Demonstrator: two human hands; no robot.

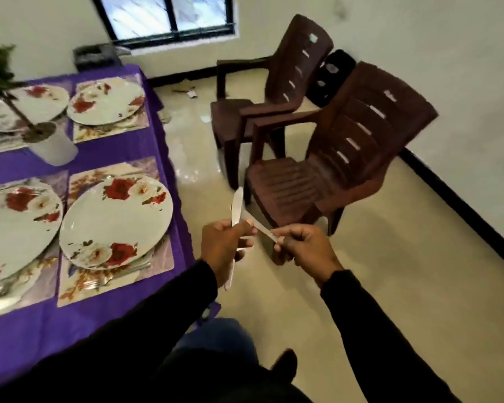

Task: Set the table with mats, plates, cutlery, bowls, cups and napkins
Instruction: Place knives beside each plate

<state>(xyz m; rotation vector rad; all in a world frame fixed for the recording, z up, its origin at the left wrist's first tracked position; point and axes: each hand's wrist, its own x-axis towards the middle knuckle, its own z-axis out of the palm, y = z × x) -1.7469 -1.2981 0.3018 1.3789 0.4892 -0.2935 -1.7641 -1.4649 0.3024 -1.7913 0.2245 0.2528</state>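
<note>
My left hand (226, 244) grips a bunch of silver knives (237, 209), one blade sticking up and handles hanging below the fist. My right hand (301, 247) pinches the end of another knife (259, 226) that slants out of that bunch. Both hands are over the floor, just right of the table's edge. On the purple tablecloth (111, 154) lie floral mats (154, 258) with rose-patterned plates (117, 221) on them. A fork (99, 283) lies on the nearest mat beside the plate.
Two brown plastic chairs (332, 158) stand on the tiled floor to the right, the nearer one close to my hands. A white pot with a small green tree (51, 144) stands on the table. A window (169, 16) is behind, with a dark bin (96, 58) under it.
</note>
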